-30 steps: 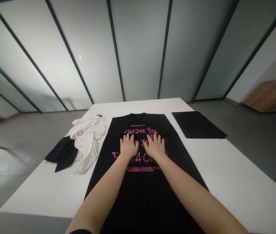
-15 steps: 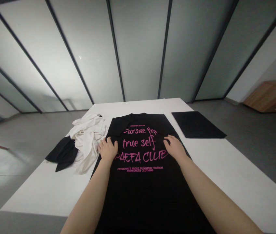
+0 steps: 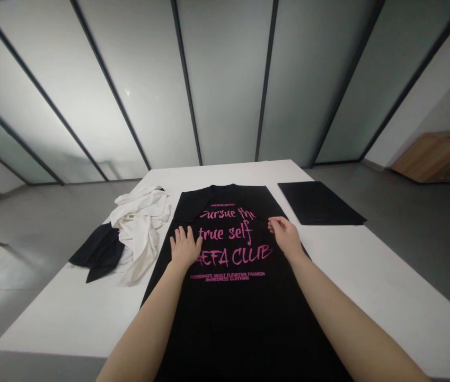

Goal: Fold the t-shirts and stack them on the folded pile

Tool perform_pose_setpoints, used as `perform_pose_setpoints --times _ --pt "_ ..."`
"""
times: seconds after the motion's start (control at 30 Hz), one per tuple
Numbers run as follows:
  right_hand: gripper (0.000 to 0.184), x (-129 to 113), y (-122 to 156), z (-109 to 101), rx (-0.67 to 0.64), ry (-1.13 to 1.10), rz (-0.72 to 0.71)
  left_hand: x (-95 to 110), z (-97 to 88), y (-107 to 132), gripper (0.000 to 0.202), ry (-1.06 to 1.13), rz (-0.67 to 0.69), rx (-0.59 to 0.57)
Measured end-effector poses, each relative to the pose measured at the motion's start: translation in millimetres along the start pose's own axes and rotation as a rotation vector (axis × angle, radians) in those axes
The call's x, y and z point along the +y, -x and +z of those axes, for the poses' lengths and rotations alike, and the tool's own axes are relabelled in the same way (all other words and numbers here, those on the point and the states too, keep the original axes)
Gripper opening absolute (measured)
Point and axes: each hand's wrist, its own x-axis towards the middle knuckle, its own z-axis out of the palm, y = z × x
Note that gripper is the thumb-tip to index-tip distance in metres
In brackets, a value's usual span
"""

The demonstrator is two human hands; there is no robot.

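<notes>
A black T-shirt with pink lettering lies spread on the white table, its collar at the far end. Both sleeves look folded inward over the chest, and the left one partly covers the print. My left hand rests flat on the shirt's left side with fingers spread, over the start of the lowest large line of lettering. On the right side, my right hand is closed in a pinch at the sleeve's edge, palm turned partly up. The fabric between those fingertips is too dark to see clearly.
A crumpled white garment lies on the table's left, with a dark cloth beside it. A flat, folded black stack sits to the right. The white table ends before frosted panels. A wooden cabinet stands far right.
My left hand has slid inward to the right, onto the lettering, and lies flat. My right hand has turned and closed its fingers into a pinch at the sleeve's edge.
</notes>
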Motion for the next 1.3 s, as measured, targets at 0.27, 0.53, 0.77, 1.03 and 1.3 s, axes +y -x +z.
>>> perform_pose_setpoints --times 0.27,0.53,0.77,1.03,1.3 --pt "0.045 7.2 -8.7 6.1 0.094 -0.243 0.167 -8.6 -2.5 -10.5 0.061 0.152 0.037 0.079" --pt "0.040 7.0 -11.0 4.7 0.134 -0.269 0.187 -15.2 -12.3 -7.0 0.058 0.132 -0.180 0.263" --pt "0.039 6.2 -10.1 6.0 0.109 -0.249 0.198 -20.7 -7.4 -10.6 0.062 0.065 -0.085 0.164" --pt "0.031 1.6 -4.3 2.3 -0.006 0.120 0.043 -12.1 -4.2 -7.1 0.069 -0.031 -0.060 0.134" --pt "0.033 14.1 -18.6 -41.0 0.033 0.973 0.019 -66.9 -26.0 -28.0 0.043 0.101 -0.250 0.017"
